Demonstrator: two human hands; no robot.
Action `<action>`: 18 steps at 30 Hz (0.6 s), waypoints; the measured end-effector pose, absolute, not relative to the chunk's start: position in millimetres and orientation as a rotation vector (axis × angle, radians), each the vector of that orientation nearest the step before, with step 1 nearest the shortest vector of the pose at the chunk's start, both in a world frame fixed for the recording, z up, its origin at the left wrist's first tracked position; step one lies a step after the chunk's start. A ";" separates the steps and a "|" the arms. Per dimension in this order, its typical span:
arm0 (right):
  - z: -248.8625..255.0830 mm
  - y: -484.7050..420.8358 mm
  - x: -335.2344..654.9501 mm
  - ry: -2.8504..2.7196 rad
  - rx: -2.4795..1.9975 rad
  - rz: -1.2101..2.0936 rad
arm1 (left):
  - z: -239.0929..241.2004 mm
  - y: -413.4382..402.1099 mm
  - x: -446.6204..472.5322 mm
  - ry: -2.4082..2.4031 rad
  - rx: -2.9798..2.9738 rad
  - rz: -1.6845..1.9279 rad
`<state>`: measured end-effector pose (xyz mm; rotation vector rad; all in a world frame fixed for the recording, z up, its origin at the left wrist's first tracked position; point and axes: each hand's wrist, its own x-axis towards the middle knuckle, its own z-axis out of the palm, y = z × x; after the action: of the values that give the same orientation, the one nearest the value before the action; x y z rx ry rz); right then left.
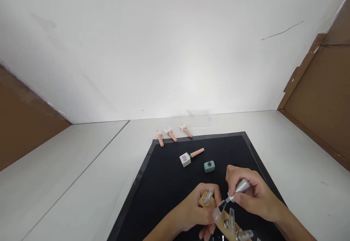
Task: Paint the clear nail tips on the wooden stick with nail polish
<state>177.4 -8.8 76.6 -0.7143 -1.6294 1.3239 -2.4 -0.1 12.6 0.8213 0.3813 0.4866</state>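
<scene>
Left hand (195, 212) — low in the view, fingers wrapped round a tan holder (222, 222) that carries several clear nail tips (209, 195) standing up from it. Grip closed on the holder; thumb and fingers partly hide its near end. The holder sits above the mat (164, 182), at its near edge, tilted, running from the left hand toward the bottom right.

Right hand (250, 191) — just right of the left, fingers pinched together on a silver brush cap (242, 185). The brush (222, 205) points down-left, its dark tip touching one clear nail tip on the holder. Whether polish is on the tip cannot be told.

On the mat, beyond the hands: 1 small teal bottle (209, 166), cap off, upright, near the right hand. Left of it, well apart from the hands, 1 white bottle (186, 159) with a pink cap, lying on its side, cap pointing right and away.

Past the mat's far edge, on the white surface (82, 182): 3 more bottles (171, 133) with pink caps, lying in a loose row, the caps just reaching the mat's border.

White wall behind; brown board at both sides.
</scene>
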 end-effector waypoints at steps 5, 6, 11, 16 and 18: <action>73.2 -8.1 178.6 -1.536 -0.665 1.320 | 13.9 -1.8 -4.2 0.386 0.830 0.481; 73.8 -8.2 178.1 -1.533 -0.642 1.326 | 14.1 -1.5 -4.4 0.390 0.832 0.473; 77.9 -10.0 174.9 -1.593 -0.566 1.411 | 15.1 2.7 -2.3 0.415 0.832 0.470; 76.5 -9.8 176.7 -1.659 -0.618 1.351 | 11.5 3.4 -0.8 0.388 0.827 0.471; 75.4 -8.7 178.8 -1.660 -0.661 1.329 | 10.0 2.2 -1.3 0.378 0.826 0.481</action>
<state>178.8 -8.7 75.4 -0.6613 -1.6599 1.3286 -1.3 2.2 10.0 0.8263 0.3782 0.4810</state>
